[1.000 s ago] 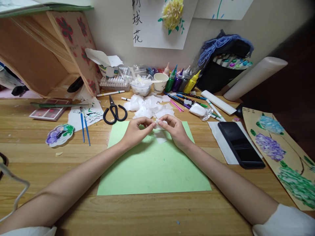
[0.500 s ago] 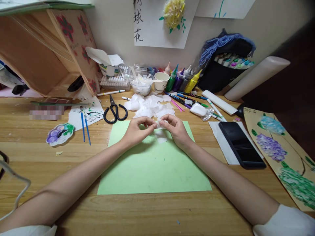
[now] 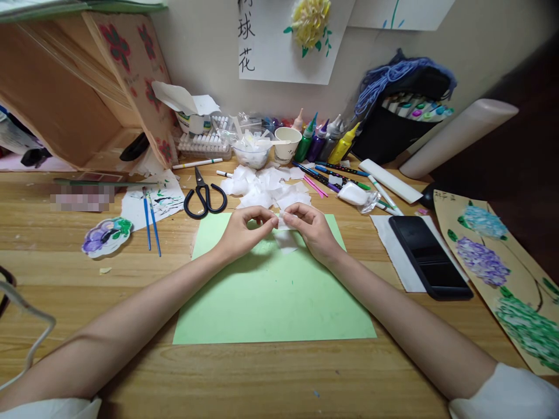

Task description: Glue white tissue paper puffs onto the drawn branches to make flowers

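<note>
My left hand [image 3: 248,234] and my right hand [image 3: 312,231] meet above the far part of a green sheet of paper [image 3: 275,308]. Each pinches a small piece of white tissue paper between thumb and forefinger, mostly hidden by the fingertips. Just under the fingers a flat white tissue square [image 3: 286,241] shows against the green. Beyond my hands lies a loose heap of white tissue pieces [image 3: 262,185]. Black-handled scissors [image 3: 204,195] rest to the left of the heap.
Two blue paintbrushes [image 3: 151,224] and a painted palette [image 3: 107,237] lie left. A paper cup [image 3: 287,145] and paint bottles [image 3: 323,142] stand at the back. To the right are a phone [image 3: 430,256], a flower picture [image 3: 484,262] and scattered pens [image 3: 338,177].
Both hands keep nearly the same place and the same pinch on the tissue paper. The whole view has shifted very slightly; nothing else has visibly moved.
</note>
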`<state>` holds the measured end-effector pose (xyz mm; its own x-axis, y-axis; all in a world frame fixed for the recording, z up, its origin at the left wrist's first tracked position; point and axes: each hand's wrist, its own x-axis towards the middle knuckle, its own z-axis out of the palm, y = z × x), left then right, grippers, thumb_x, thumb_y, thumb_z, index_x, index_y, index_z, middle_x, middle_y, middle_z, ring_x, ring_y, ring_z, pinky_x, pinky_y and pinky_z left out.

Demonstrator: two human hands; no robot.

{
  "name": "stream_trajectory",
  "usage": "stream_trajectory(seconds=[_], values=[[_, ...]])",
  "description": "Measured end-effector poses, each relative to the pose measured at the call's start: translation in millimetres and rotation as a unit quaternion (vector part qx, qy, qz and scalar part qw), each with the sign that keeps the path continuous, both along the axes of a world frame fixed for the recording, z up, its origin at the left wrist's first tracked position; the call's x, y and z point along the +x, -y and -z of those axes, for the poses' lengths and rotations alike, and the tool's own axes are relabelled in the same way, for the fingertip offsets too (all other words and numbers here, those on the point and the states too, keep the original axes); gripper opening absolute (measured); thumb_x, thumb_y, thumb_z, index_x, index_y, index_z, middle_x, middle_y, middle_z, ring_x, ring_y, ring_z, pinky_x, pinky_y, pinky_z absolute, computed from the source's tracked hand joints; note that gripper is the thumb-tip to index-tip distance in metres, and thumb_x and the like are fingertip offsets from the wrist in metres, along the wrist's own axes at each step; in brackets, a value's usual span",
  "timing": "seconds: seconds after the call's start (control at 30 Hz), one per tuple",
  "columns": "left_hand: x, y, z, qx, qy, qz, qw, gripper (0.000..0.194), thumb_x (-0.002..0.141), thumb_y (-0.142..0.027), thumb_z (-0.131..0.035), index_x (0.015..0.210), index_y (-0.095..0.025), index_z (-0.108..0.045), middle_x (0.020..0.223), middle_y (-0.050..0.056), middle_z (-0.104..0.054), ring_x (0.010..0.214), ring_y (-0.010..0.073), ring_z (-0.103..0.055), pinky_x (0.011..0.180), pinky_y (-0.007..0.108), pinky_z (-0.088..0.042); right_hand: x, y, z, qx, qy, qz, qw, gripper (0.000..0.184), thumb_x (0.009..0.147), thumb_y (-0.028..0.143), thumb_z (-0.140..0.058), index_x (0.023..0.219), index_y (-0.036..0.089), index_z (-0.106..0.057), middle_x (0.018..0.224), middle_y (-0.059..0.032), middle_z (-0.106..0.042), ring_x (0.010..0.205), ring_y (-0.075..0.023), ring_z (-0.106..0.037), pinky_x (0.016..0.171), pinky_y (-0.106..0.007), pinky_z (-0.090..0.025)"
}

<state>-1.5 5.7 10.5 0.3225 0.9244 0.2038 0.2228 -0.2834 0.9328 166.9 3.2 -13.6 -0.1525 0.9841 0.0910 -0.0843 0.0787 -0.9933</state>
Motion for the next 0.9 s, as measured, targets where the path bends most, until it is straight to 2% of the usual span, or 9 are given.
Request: stream_trajectory(seconds=[0.27, 0.57, 0.9], values=[[1.2, 0.0, 1.4, -0.012, 0.0, -0.012, 1.0, 0.018, 0.074, -0.031, -0.061, 0.068, -0.014, -0.063, 0.067, 0.002, -0.062, 0.063, 0.0113, -0.052, 0.059, 0.022, -0.041, 0.0, -0.1, 0.3, -0.004, -0.015, -0.005, 1.0, 0.019, 0.07, 0.036, -0.069, 0.078, 0.02, -0.062, 0.076, 0.001, -0.058, 0.072, -0.0122, -0.052, 0.066, -0.024, -0.042], [-0.2, -0.9, 0.9, -0.014, -0.011, 0.012, 1.0, 0.02, 0.078, -0.031, -0.056, 0.069, -0.014, -0.063, 0.069, 0.002, -0.063, 0.066, 0.0121, -0.054, 0.063, 0.023, -0.041, 1.1, -0.8, 0.7, -0.007, -0.004, 0.006, 1.0, 0.022, 0.071, 0.039, -0.068, 0.077, 0.02, -0.061, 0.076, 0.0013, -0.057, 0.069, -0.012, -0.05, 0.064, -0.024, -0.04], [-0.1, -1.4, 4.3, -0.014, -0.024, 0.019, 0.999, 0.022, 0.076, -0.035, -0.058, 0.069, -0.014, -0.063, 0.065, 0.001, -0.061, 0.056, 0.0094, -0.045, 0.054, 0.022, -0.035, 1.2, -1.2, 1.3, -0.006, -0.003, 0.006, 1.0, 0.022, 0.071, 0.039, -0.068, 0.077, 0.02, -0.061, 0.076, 0.001, -0.057, 0.07, -0.0127, -0.051, 0.066, -0.024, -0.041]])
